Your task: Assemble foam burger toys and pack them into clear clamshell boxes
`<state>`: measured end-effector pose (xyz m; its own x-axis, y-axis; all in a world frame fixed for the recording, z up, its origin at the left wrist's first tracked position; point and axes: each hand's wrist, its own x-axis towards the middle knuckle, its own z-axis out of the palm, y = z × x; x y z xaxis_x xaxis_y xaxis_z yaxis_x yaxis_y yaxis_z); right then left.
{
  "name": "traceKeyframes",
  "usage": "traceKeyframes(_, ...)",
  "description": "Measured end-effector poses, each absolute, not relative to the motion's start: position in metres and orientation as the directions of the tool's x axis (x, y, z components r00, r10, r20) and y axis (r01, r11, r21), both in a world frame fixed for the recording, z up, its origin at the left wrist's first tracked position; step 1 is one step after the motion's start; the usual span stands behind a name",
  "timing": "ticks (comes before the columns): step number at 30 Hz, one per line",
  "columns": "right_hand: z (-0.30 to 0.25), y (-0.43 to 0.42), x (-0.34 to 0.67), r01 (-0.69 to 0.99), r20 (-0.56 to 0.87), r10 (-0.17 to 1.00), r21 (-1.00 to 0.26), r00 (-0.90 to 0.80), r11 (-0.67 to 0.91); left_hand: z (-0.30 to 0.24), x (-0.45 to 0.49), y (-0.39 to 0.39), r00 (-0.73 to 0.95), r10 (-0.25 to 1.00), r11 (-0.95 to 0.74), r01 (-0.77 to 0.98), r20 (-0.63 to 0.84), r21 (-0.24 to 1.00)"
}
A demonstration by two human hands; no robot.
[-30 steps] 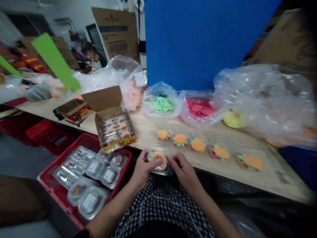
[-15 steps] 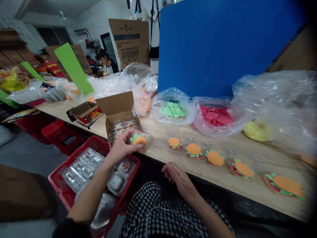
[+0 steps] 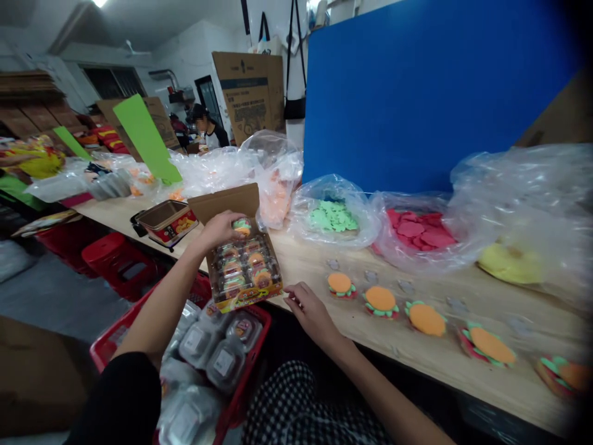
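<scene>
My left hand [image 3: 220, 228] was clenched on a small burger-shaped piece [image 3: 241, 227], held over the open cardboard box [image 3: 225, 201] of packed burgers. My right hand [image 3: 312, 312] was released, resting near the front edge of the tabletop [image 3: 306, 262]. Foam burgers [image 3: 380, 301] lay in a row to my right; a red crate [image 3: 107, 349] of clear plastic tubs [image 3: 199, 346] sat below the edge, under my left arm.

Small burger piece [image 3: 241, 227] above open carton [image 3: 226, 202]

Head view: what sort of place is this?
Probably a small packing workshop: burger-shaped pieces laid along a wooden table, a cardboard carton of packed pieces, and a red crate of clear plastic packs.
</scene>
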<state>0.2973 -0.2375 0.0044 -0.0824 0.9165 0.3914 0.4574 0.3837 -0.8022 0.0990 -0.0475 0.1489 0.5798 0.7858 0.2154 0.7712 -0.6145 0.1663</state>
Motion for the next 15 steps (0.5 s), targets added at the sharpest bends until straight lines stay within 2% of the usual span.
traceKeyframes(5,-0.006,-0.232,0.288,0.463,0.362,0.927,-0.808,-0.099,0.364,0.132,0.11,-0.015,0.606,0.787,-0.617,0.773,0.114,0.148)
traceKeyframes(8,-0.006,-0.226,0.282,0.474,0.391,0.913,-0.786,-0.117,0.397,0.119,0.118,-0.004,0.614,0.788,-0.613,0.775,0.045,0.155)
traceKeyframes(12,-0.007,-0.217,0.277,0.487,0.417,0.899,-0.762,-0.137,0.427,0.107,0.124,-0.001,0.602,0.798,-0.602,0.797,0.017,0.047)
traceKeyframes(15,-0.009,-0.22,0.282,0.481,0.423,0.896,-0.762,-0.137,0.434,0.107,0.128,-0.016,0.548,0.832,-0.544,0.837,0.091,-0.066)
